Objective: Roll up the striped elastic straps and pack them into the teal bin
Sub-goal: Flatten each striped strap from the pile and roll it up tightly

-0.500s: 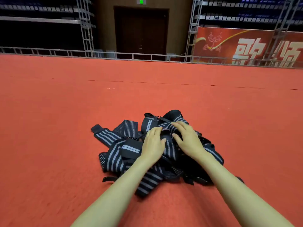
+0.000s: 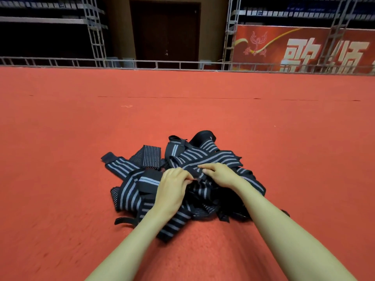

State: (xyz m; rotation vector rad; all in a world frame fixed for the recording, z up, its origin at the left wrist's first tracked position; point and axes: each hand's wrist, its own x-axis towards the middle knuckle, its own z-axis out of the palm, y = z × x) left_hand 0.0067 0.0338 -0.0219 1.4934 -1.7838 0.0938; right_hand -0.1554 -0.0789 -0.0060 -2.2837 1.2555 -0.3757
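A tangled heap of black elastic straps with grey stripes (image 2: pixel 129 191) lies on the red carpet in front of me. Both my hands are on top of the heap, close together. My left hand (image 2: pixel 173 189) has its fingers curled and pinches a strap near the middle of the pile. My right hand (image 2: pixel 220 174) grips the same strap just to the right, fingers curled over its edge. A striped length (image 2: pixel 211 156) runs across the top of the pile beyond my fingers. No teal bin is in view.
Red carpet (image 2: pixel 81 138) stretches wide on all sides of the heap. A low metal railing (image 2: pixel 154 64) bounds it at the back, with a dark door (image 2: pixel 165 31), truss towers and a red banner (image 2: pixel 294 47) behind.
Both hands slid back towards me on the pile and closed their fingers on a strap. A striped length now lies exposed across the top of the heap.
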